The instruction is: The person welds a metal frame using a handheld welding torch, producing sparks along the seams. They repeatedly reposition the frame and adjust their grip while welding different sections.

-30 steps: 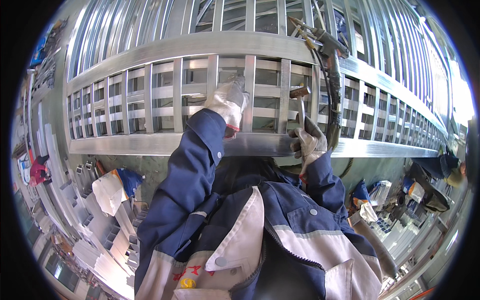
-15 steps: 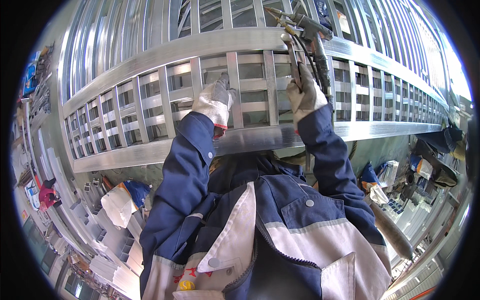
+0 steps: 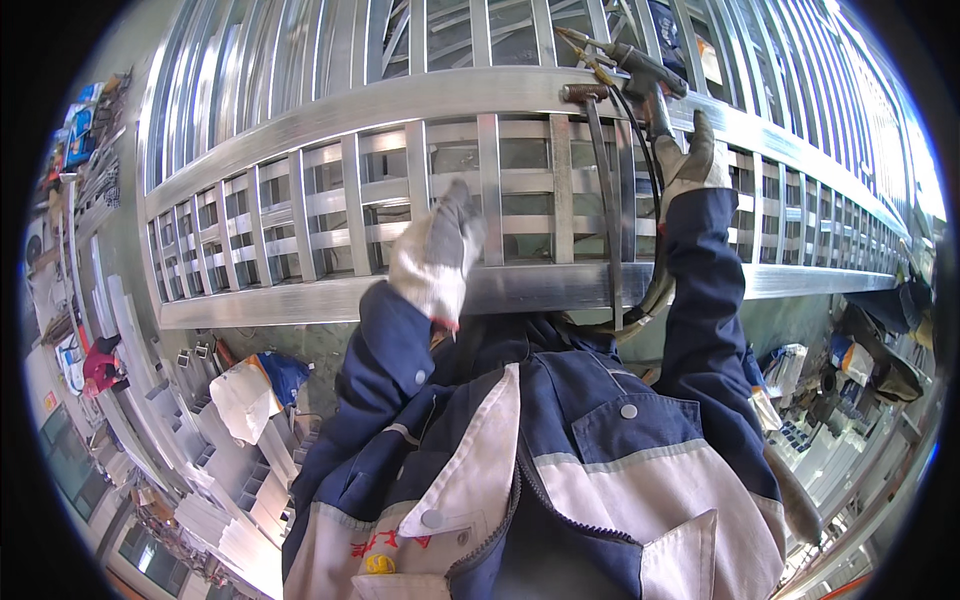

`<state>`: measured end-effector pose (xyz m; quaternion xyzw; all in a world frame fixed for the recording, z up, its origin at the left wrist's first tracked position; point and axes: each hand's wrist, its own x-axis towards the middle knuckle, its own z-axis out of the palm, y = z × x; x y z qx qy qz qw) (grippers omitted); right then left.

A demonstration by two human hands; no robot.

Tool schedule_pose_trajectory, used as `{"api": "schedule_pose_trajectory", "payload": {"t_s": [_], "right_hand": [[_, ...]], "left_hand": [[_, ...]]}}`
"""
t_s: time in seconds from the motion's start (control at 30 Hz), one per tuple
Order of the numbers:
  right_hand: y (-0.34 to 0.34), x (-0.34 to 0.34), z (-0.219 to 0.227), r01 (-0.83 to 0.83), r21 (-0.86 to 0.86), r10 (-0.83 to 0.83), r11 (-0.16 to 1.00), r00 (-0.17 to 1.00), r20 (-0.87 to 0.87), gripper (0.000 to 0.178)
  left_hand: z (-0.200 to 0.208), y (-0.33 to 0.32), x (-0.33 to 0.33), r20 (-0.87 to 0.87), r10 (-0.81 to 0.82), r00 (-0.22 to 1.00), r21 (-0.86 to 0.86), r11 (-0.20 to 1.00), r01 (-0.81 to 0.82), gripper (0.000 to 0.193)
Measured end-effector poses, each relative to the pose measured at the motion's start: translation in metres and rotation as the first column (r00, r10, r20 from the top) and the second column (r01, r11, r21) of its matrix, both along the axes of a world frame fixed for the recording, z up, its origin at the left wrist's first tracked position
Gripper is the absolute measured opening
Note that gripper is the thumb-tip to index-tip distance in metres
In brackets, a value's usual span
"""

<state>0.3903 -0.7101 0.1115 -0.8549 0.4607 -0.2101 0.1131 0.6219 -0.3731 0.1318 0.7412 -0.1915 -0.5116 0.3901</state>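
Observation:
My left hand [image 3: 440,250], in a white and grey work glove, hovers over the near rail of a shiny metal lattice frame [image 3: 400,98]. It is slightly blurred, fingers stretched forward, with nothing visible in it. My right hand [image 3: 692,165], gloved alike, is at the grip of a welding torch [image 3: 650,72], thumb and fingers apart; its palm side is partly hidden. The torch lies on the frame's upper rail, nozzle to the left. Beside it, a hammer [image 3: 608,215] with a rusty head rests across the lattice, its handle reaching past the near rail.
Dark cables [image 3: 645,150] run down from the torch to the near edge. A white and blue sack [image 3: 245,400] stands on the floor at left, near stacked metal profiles [image 3: 215,535]. A grey cylinder [image 3: 795,500] lies at right. Another person [image 3: 100,366] is far left.
My right hand has let go of the hammer, now lying on the frame, and moved right to the torch grip. My left hand has shifted slightly toward me.

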Motion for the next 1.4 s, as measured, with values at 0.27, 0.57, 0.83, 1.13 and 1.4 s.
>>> {"api": "schedule_pose_trajectory", "payload": {"t_s": [0.27, 0.57, 0.83, 1.13, 1.4], "right_hand": [[-0.08, 0.007, -0.106, -0.23, 0.709, -0.18, 0.667, 0.873, 0.453, 0.08], [-0.063, -0.013, -0.063, -0.12, 0.812, -0.271, 0.571, 0.906, 0.325, 0.079], [0.026, -0.094, 0.051, -0.262, 0.791, -0.189, 0.553, 0.885, 0.425, 0.066], [0.094, -0.033, 0.173, -0.339, 0.789, -0.009, 0.512, 0.917, 0.4, 0.05], [0.106, 0.058, 0.18, -0.42, 0.835, 0.132, 0.356, 0.907, 0.4, 0.048]], "left_hand": [[0.044, 0.007, -0.051, 0.097, -0.389, 0.916, -0.026, 0.919, 0.393, 0.057], [0.033, -0.048, -0.109, 0.005, -0.385, 0.923, -0.336, 0.868, 0.364, 0.036], [0.041, -0.074, -0.169, -0.122, -0.568, 0.814, -0.362, 0.789, 0.497, 0.06], [0.059, -0.046, -0.17, -0.45, -0.696, 0.559, -0.574, 0.705, 0.416, 0.062], [0.053, -0.009, -0.137, -0.569, -0.64, 0.516, -0.611, 0.749, 0.257, 0.051]]}}
